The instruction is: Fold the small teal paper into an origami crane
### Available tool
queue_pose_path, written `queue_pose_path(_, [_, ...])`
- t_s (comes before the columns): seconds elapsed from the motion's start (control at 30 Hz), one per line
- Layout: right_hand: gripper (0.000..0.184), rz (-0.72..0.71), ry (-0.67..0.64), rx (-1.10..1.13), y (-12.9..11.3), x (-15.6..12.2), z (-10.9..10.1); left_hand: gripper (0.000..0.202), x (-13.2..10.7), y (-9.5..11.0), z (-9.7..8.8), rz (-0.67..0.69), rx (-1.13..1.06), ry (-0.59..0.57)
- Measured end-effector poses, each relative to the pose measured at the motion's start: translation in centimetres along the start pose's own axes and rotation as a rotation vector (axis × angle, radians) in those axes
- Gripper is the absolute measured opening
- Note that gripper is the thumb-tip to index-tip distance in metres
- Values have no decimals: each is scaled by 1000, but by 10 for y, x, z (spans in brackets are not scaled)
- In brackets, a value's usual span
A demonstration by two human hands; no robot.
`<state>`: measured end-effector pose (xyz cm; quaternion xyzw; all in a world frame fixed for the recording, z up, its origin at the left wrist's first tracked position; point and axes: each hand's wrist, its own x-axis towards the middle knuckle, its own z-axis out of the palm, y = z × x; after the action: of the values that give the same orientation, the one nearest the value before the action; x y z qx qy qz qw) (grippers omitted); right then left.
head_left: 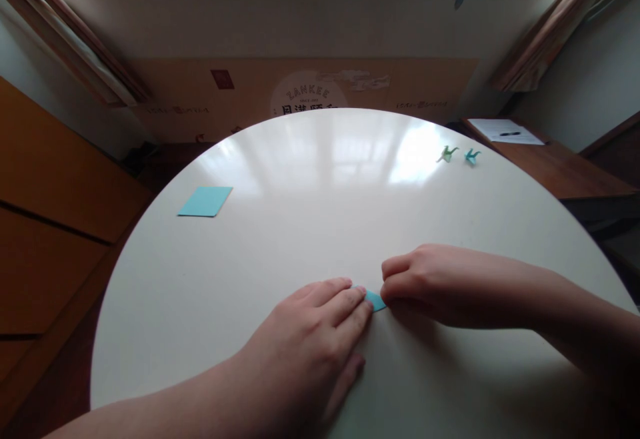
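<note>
A small folded piece of turquoise origami paper (375,301) lies on the white round table in front of me. My left hand (320,329) rests flat over its left part, fingers stretched out and pressing it down, so most of the paper is hidden. At the paper's right corner is my right hand (415,285), with fingers curled closed in a pinch. Its fingertips meet the corner, though the thumb is mostly out of sight.
A stack of square turquoise paper (205,201) sits at the table's left. Two folded paper cranes, one green (448,153) and one blue (471,157), stand at the far right. Beyond the edge, a brown side table (565,169) bears a white sheet (500,130) and a pen (510,134).
</note>
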<state>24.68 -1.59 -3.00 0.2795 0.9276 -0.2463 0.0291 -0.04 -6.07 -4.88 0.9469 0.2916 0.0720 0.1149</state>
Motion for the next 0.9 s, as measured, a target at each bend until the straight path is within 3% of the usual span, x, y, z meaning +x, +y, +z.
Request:
queue_pose_path(0.17, [22,14,-17,30,2,-6,-5,42,-1,2,-2,-28,22,-25])
queue_pose_path(0.37, [17,-19,105,142,11,-1,-2,40,0,7,-6,-101,52,-127])
queue_pose_path(0.63, [18,-5,110,17,5,8,13,38,4,7,-10,-89,77,-216])
queue_pose_path(0.9, [17,-8,183,-166,-4,19,21,35,2,10,-7,-74,105,-197])
